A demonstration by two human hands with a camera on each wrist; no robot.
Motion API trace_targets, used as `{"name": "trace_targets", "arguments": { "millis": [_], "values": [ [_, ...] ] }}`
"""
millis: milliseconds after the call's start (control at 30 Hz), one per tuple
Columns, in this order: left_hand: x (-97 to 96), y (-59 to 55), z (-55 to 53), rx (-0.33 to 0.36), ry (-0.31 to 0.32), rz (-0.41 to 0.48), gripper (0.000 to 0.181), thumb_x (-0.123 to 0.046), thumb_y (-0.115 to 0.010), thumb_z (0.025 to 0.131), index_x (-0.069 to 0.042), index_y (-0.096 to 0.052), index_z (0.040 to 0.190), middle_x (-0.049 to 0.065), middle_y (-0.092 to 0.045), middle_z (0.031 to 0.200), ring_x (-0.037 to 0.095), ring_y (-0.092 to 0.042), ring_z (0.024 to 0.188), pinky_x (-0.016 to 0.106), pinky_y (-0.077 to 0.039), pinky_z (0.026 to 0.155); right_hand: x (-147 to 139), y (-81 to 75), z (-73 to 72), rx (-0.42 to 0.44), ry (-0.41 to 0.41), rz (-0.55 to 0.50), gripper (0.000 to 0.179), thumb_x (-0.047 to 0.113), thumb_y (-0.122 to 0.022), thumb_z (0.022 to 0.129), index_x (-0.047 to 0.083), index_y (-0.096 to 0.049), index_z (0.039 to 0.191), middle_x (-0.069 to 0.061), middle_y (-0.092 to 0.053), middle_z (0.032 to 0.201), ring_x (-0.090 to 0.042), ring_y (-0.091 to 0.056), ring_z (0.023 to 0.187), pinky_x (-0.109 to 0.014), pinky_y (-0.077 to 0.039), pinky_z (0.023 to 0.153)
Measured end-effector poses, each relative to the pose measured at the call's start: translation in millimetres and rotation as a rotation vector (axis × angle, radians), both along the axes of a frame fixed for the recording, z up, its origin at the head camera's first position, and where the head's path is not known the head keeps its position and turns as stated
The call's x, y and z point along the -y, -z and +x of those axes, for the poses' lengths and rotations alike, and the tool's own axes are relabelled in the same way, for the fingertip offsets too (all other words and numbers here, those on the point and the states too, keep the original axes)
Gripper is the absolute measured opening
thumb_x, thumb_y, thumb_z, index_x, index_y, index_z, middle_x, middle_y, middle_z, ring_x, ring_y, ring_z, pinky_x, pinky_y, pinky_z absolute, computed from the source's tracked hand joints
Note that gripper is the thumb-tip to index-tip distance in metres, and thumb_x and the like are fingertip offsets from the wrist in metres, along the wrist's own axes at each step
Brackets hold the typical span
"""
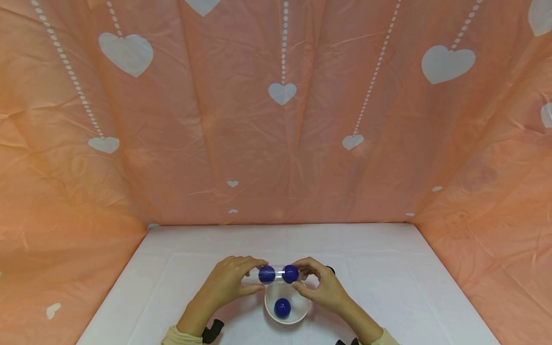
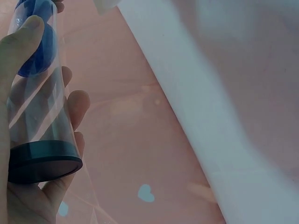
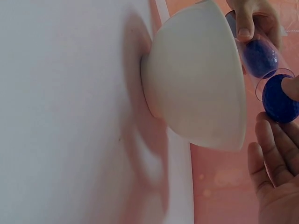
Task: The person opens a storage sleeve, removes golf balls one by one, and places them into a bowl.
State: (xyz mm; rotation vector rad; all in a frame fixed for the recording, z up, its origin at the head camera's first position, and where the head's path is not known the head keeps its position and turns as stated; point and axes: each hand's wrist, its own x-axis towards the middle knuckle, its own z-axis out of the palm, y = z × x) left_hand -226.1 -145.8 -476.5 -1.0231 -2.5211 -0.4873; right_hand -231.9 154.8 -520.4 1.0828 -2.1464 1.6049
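Observation:
My left hand [image 1: 233,278] grips a clear tube [image 1: 278,273] lying sideways over a white bowl [image 1: 301,306]. A dark cap [image 2: 46,163] closes the tube's end nearest the left palm. One blue ball [image 1: 267,274] sits inside the tube. At the open mouth, my right hand [image 1: 323,287] pinches a second blue ball [image 3: 279,99] between thumb and fingers. The right wrist view shows this ball right at the rim; how far it is in cannot be told. A third blue ball [image 1: 282,308] lies in the bowl.
The bowl stands on a white-covered table [image 1: 207,244]. Orange cloth [image 1: 241,143] with white hearts hangs behind and at both sides. Dark straps or mounts [image 1: 213,331] show by the wrists.

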Motion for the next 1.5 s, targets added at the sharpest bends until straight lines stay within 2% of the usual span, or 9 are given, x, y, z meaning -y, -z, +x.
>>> {"name": "trace_targets", "arguments": {
  "millis": [233, 400, 767, 1033, 1200, 1500],
  "values": [
    [0.4, -0.3, -0.3, -0.007, 0.009, 0.018, 0.058, -0.041, -0.095, 0.08, -0.022, -0.074, 0.131, -0.008, -0.078, 0.106, 0.002, -0.062, 0.078, 0.028, -0.054, 0.072, -3.6, 1.0, 0.7, -0.002, 0.002, 0.001, 0.039, 0.002, -0.086, 0.089, 0.007, -0.069, 0.125, -0.007, -0.076, 0.102, -0.026, -0.07, 0.085, -0.032, -0.06, 0.083],
    [1.1, 0.0, -1.0, -0.015, 0.014, 0.024, 0.058, -0.041, -0.095, 0.08, -0.022, -0.075, 0.13, -0.009, -0.078, 0.107, 0.001, -0.062, 0.078, 0.028, -0.054, 0.072, -7.1, 2.2, 0.8, 0.033, 0.015, 0.029, 0.038, 0.004, -0.086, 0.09, 0.009, -0.069, 0.124, -0.004, -0.076, 0.104, -0.024, -0.07, 0.086, -0.032, -0.06, 0.084],
    [-0.5, 0.0, -1.1, 0.02, 0.005, 0.019, 0.057, -0.04, -0.095, 0.081, -0.023, -0.074, 0.131, -0.01, -0.078, 0.108, 0.001, -0.062, 0.079, 0.027, -0.053, 0.073, -16.3, 4.8, 3.5, 0.032, 0.053, 0.082, 0.038, 0.009, -0.087, 0.09, 0.013, -0.07, 0.124, -0.001, -0.076, 0.104, -0.024, -0.069, 0.084, -0.032, -0.059, 0.082],
    [-1.6, -0.1, -1.0, 0.024, 0.0, 0.013, 0.057, -0.041, -0.094, 0.082, -0.023, -0.074, 0.132, -0.01, -0.078, 0.109, 0.001, -0.062, 0.08, 0.028, -0.054, 0.073, -21.3, 7.8, 4.9, -0.021, 0.073, 0.112, 0.04, 0.007, -0.089, 0.087, 0.014, -0.071, 0.122, 0.001, -0.077, 0.103, -0.02, -0.066, 0.082, -0.032, -0.057, 0.074],
    [-2.2, -0.1, -1.0, 0.02, 0.002, 0.014, 0.057, -0.041, -0.094, 0.082, -0.022, -0.074, 0.131, -0.01, -0.079, 0.109, 0.001, -0.063, 0.08, 0.029, -0.054, 0.074, -23.6, 10.5, 4.7, -0.069, 0.067, 0.125, 0.042, 0.004, -0.09, 0.084, 0.012, -0.071, 0.121, -0.001, -0.077, 0.104, -0.021, -0.066, 0.081, -0.032, -0.057, 0.073],
    [-2.9, 0.1, -1.0, 0.019, 0.006, 0.012, 0.056, -0.04, -0.094, 0.082, -0.022, -0.074, 0.131, -0.009, -0.078, 0.109, 0.001, -0.063, 0.08, 0.03, -0.055, 0.075, -26.3, 13.0, 3.9, -0.102, 0.055, 0.157, 0.042, 0.002, -0.089, 0.083, 0.011, -0.07, 0.119, -0.001, -0.077, 0.105, -0.02, -0.066, 0.08, -0.031, -0.057, 0.073]
  ]
}}
